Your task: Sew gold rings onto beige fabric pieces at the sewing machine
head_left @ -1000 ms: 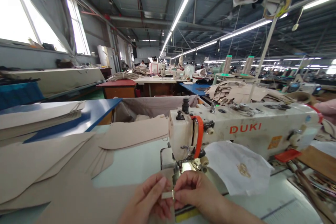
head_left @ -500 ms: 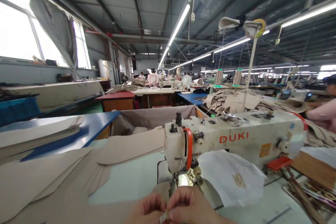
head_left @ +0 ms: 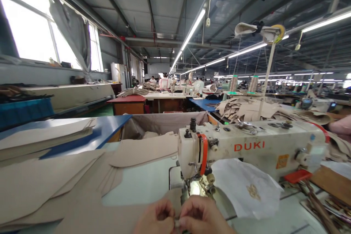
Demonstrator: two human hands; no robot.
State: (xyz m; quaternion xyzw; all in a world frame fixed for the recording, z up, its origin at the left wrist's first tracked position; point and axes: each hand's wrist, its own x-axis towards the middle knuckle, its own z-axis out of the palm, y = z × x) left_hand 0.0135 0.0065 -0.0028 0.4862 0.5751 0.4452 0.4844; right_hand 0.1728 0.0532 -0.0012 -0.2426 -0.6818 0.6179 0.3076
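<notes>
My left hand (head_left: pixel 155 219) and my right hand (head_left: pixel 201 217) meet at the bottom edge, fingers pinched together on a small beige fabric piece (head_left: pixel 177 222) just in front of the needle of the white DUKI sewing machine (head_left: pixel 246 148). Only a sliver of that piece shows between my fingertips. Beige cut fabric panels (head_left: pixel 55 182) lie spread over the pale table to the left of my hands. A white sheet of paper (head_left: pixel 246 188) with a small gold mark hangs off the machine's front, to the right of my right hand.
A cloth-lined bin (head_left: pixel 161 122) sits behind the machine. Thread cones (head_left: pixel 233 84) stand on a rack, with heaped beige pieces (head_left: pixel 246 109) behind. A blue table (head_left: pixel 104 126) is at left. Another person's arm (head_left: pixel 340 126) shows at the right edge. Distant workers sit at far tables.
The view tilted up, so my hands dropped toward the bottom edge. The fabric piece, plainly visible a second ago, is now almost hidden between my closed fingertips.
</notes>
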